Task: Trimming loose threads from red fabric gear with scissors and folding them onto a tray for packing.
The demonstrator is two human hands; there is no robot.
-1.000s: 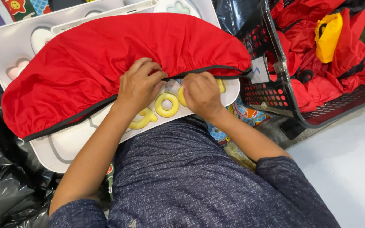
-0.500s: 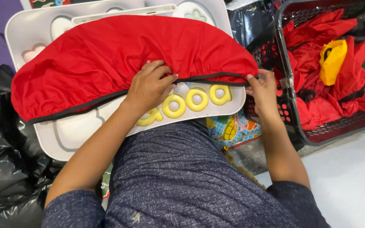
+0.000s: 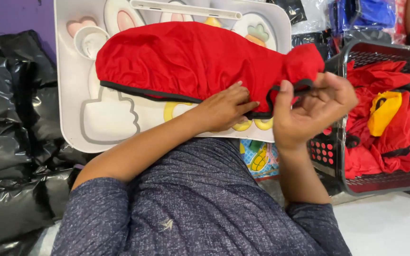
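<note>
Your left hand (image 3: 224,110) lies flat on the lower hem of the red fabric cover (image 3: 200,59), fingers pressed together and pointing toward 3 o'clock, thumb under the black elastic edge (image 3: 148,94); can't tell if it's actually pinching the hem or just pressing it down. Your right hand (image 3: 312,106) is curled shut around the bunched right end of the cover, thumb up, with the black elastic looped over the thumb and fingers. The cover is stretched over the upper half of the white moulded tray (image 3: 72,95), which sits at 12 o'clock from your chest; the cover's right end is pulled off the tray's corner into your right fist. Yellow rings (image 3: 252,125) on the tray peek out just below your left hand, partly hidden by it. At the tray's 11 o'clock corner, a white round cup recess (image 3: 90,41) and pink shapes (image 3: 82,23) are uncovered. At 3 o'clock, a dark mesh basket (image 3: 338,142) holds more red covers (image 3: 385,142) and a yellow piece (image 3: 383,111). Black plastic bags (image 3: 15,142) are piled at 9 o'clock. A colourful printed package (image 3: 257,159) lies just below the tray edge, by your right forearm.
</note>
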